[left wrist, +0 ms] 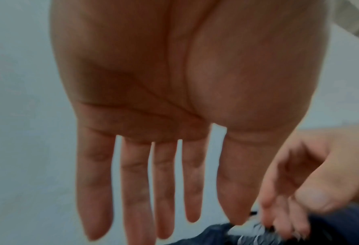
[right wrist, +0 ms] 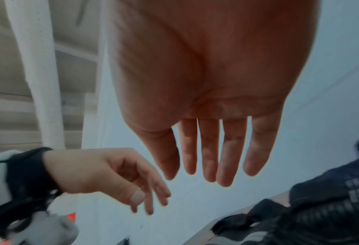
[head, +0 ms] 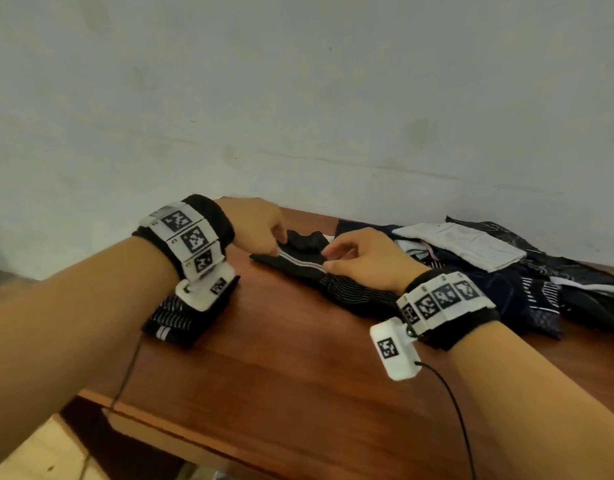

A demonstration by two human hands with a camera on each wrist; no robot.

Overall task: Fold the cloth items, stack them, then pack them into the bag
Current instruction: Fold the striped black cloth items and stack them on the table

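Nearest the table's point(head: 298, 368) front edge, at the left, lies a folded dark striped sock point(head: 181, 320), partly under the left wrist's camera band. Just beyond it, mid-table, a second black sock point(head: 333, 282) with white stripes lies stretched flat, and both hands are at its far end. It looks light, soft and limp, so it should crease wherever it is bent and sag if lifted by one point; taking it by the two corners of the cuff end seems the sensible hold. From the head view, the left hand point(head: 260, 223) has its fingertips down on the far left corner, the right hand point(head: 364, 258) on the striped band beside it. Fingers look gently bent, yet the wrist views show both hands with fingers extended and apart, so I cannot tell whether either actually pinches the fabric. Farther right sits a heap of unfolded dark clothes point(head: 506, 271) with a pale piece on top. No bag shows.
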